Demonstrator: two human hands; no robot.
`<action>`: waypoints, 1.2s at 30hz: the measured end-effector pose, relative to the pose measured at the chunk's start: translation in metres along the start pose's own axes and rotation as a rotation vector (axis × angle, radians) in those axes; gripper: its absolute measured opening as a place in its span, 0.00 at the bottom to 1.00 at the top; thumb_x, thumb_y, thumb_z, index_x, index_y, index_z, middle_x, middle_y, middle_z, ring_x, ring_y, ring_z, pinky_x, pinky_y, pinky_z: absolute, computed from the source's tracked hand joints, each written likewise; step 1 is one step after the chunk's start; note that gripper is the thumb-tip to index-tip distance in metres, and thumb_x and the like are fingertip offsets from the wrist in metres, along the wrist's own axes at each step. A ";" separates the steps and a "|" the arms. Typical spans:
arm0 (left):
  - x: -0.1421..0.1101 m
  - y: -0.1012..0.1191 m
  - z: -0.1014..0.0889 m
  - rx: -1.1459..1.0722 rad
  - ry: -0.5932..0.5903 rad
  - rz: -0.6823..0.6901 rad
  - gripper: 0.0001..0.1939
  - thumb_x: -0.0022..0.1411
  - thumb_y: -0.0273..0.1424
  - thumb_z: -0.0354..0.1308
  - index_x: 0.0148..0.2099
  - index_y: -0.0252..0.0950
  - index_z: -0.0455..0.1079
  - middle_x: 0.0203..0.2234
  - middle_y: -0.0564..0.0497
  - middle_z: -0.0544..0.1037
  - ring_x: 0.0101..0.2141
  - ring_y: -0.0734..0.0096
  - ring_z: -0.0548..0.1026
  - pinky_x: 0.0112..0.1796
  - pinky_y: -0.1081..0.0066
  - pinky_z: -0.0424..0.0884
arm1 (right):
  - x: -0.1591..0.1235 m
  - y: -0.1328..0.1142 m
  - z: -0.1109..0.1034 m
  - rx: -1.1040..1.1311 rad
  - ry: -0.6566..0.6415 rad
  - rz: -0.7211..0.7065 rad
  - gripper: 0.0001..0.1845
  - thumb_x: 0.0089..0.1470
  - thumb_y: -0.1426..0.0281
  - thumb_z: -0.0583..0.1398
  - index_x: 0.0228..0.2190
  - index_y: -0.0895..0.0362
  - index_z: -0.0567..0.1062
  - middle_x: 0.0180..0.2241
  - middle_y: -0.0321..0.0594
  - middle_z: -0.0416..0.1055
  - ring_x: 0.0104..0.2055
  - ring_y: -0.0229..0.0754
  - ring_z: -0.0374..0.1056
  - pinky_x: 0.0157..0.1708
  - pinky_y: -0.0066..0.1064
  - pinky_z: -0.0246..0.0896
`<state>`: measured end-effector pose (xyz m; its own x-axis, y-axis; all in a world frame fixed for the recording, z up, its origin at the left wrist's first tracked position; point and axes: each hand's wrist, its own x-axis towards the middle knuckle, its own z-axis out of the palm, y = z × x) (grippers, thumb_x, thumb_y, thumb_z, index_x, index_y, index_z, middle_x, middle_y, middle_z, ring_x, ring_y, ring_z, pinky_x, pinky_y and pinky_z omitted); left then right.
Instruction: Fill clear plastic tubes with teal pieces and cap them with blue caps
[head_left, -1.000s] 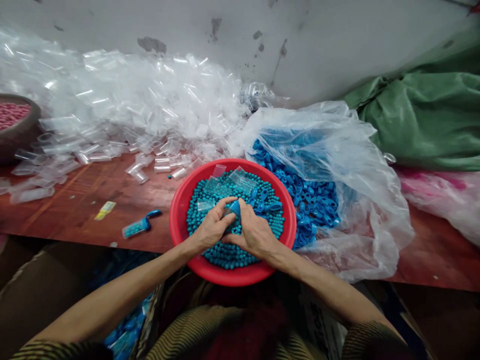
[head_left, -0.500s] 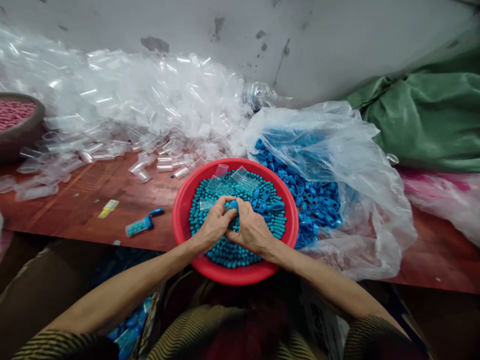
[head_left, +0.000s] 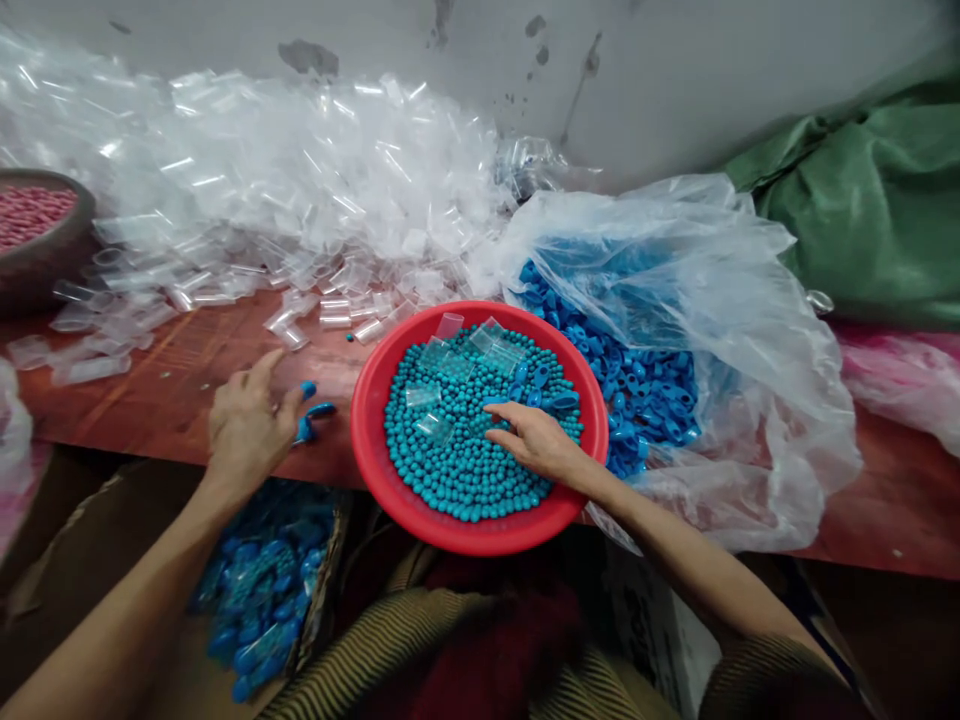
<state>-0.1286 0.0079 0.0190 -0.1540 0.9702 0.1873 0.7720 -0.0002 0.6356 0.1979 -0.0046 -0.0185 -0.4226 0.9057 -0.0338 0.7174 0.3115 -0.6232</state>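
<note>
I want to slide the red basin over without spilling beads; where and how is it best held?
Probably by the rim at left and right, coming from the near side. The red basin is round, with walls rising above the turquoise beads, and its near edge appears to jut past the table. On the right, the plastic bag and blue caps crowd it.

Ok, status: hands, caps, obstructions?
Left hand blurred over the table, grip unclear, blue caps beside it. Right hand over teal beads in the red basin, thumb and forefinger apart. Clear tubes lie atop the beads; nothing seen blocking either hand.
</note>
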 end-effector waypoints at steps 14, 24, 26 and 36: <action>-0.007 0.091 0.119 0.453 -0.720 0.491 0.17 0.61 0.39 0.50 0.47 0.36 0.67 0.38 0.43 0.75 0.37 0.59 0.74 0.33 0.67 0.65 | -0.002 0.001 -0.040 -0.178 0.087 0.179 0.11 0.57 0.67 0.54 0.35 0.55 0.77 0.33 0.38 0.77 0.34 0.40 0.71 0.32 0.28 0.57; -0.004 0.105 0.160 0.188 -0.841 0.329 0.12 0.56 0.35 0.54 0.42 0.36 0.69 0.34 0.48 0.75 0.37 0.62 0.72 0.36 0.69 0.65 | 0.003 -0.003 -0.037 -0.601 -0.243 0.159 0.12 0.59 0.68 0.52 0.36 0.57 0.74 0.38 0.45 0.75 0.40 0.45 0.70 0.33 0.30 0.59; 0.001 0.101 0.157 0.158 -0.850 0.300 0.11 0.57 0.36 0.51 0.39 0.36 0.68 0.29 0.50 0.74 0.32 0.65 0.72 0.32 0.70 0.64 | 0.003 -0.004 -0.024 -0.666 -0.307 0.138 0.13 0.59 0.71 0.50 0.40 0.59 0.72 0.41 0.50 0.72 0.39 0.46 0.70 0.31 0.30 0.59; -0.011 0.092 0.117 -0.667 -0.944 -0.338 0.19 0.44 0.37 0.62 0.36 0.37 0.59 0.19 0.60 0.65 0.21 0.76 0.67 0.20 0.76 0.64 | 0.033 0.008 -0.022 0.108 -0.204 0.339 0.20 0.54 0.73 0.52 0.49 0.61 0.59 0.33 0.42 0.72 0.30 0.41 0.71 0.27 0.30 0.65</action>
<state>0.0166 0.0254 -0.0120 0.4402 0.7402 -0.5082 0.2656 0.4333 0.8612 0.2019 0.0337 -0.0069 -0.2811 0.8729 -0.3989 0.7772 -0.0368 -0.6282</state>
